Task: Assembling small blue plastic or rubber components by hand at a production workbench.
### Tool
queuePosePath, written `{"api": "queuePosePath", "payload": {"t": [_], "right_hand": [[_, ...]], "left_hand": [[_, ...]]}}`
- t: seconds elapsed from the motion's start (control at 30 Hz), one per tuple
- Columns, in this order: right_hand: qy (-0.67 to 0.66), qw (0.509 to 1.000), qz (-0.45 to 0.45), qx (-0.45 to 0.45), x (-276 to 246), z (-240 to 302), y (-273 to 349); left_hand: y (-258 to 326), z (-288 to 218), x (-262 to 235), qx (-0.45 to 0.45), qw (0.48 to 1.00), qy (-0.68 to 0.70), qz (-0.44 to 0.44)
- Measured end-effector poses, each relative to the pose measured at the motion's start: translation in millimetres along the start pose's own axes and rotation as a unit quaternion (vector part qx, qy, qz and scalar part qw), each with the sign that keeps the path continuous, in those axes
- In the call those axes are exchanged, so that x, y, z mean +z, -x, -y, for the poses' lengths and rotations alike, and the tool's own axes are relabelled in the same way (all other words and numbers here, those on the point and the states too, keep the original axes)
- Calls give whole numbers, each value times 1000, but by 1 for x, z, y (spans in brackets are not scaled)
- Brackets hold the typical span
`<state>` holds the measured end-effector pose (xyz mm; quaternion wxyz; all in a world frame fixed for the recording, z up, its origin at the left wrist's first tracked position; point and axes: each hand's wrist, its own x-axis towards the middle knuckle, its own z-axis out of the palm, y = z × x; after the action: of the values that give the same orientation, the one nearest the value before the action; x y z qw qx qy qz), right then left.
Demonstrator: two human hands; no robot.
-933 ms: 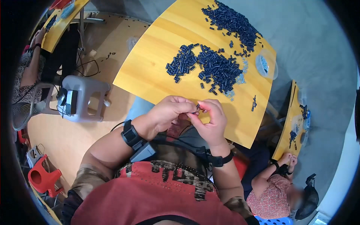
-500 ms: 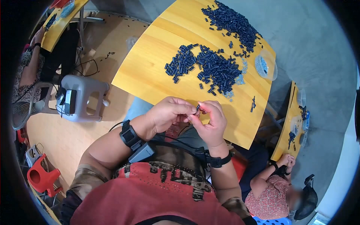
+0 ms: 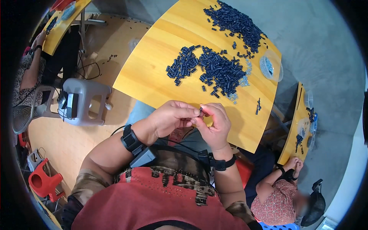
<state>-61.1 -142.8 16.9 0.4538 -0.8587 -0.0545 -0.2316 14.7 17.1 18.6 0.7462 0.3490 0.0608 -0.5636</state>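
Note:
Between the fingertips of both hands sits a small black cylindrical part (image 3: 200, 110), held just off the table's near edge. My left hand (image 3: 177, 115) pinches it with thumb and forefinger, the other fingers curled. From the other side my right hand (image 3: 214, 124) closes thumb and forefinger on the same part, which is mostly covered. Beyond my hands, two piles of black cylindrical parts (image 3: 222, 71) lie on the yellow table (image 3: 149, 69). Small shiny metal pieces (image 3: 244, 81) are scattered along the pile's right side.
A larger heap of black parts (image 3: 237, 25) covers the far end. A clear plastic tub (image 3: 270, 67) holding small pieces stands at the right edge. A few parts (image 3: 258, 106) lie apart. A grey stool (image 3: 86, 99) is at left; co-workers sit left and lower right.
Both hands stay together on the small black part, with only slight finger movement. The view has shifted a little; the piles look unchanged.

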Motion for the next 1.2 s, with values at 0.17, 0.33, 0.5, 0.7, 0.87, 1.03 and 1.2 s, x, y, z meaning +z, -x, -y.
{"api": "queuePosePath", "payload": {"t": [0.17,0.33,0.5,0.7,0.87,1.03,1.2], "right_hand": [[18,999,15,-29,-3,1,-3],[23,998,36,-49,-7,7,-5],[105,990,69,-62,-5,9,-1],[176,979,107,-2,-8,25,-17],[289,935,206,2,-13,36,-25],[351,906,236,20,-9,45,-26],[327,904,277,12,-8,39,-23]], "left_hand": [[-2,3,-1,19,999,-33,-17],[0,8,-3,39,998,-42,-9],[-3,11,-5,61,993,-84,-53],[-4,2,1,75,969,-200,-126],[-5,6,0,91,959,-234,-134],[3,0,7,81,940,-301,-138],[6,3,2,90,920,-356,-139]]}}
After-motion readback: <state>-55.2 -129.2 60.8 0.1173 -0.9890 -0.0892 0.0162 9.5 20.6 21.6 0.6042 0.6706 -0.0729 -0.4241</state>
